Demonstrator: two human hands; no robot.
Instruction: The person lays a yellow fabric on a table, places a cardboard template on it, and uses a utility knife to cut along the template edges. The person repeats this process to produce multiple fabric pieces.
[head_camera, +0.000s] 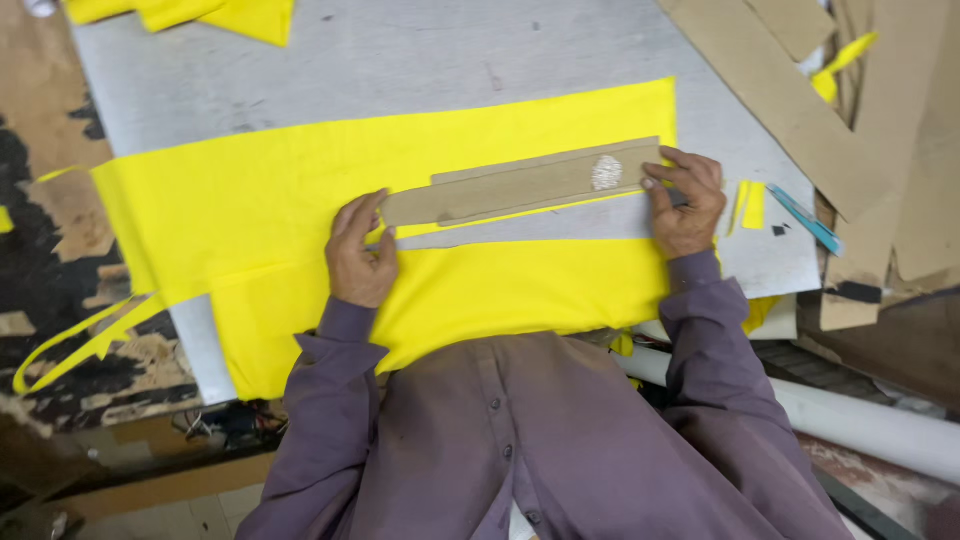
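Now I see my left hand (358, 255) and right hand (685, 200) flat, fingers spread, pressing the cardboard strip (520, 187) ends onto yellow fabric (280, 200); cardboard pieces (800, 100) lie beyond the right hand on the worktop (400, 50).

Your template on the cloth

Template (520, 187) lies on cloth (300, 200), cloth on table (400, 50); your left hand (360, 255) and right hand (685, 200) rest at its ends.

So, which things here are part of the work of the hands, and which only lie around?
In use:
left hand
right hand
cardboard strip
yellow cloth

Lying about:
cardboard pieces
yellow scraps
blue tool
white pipe
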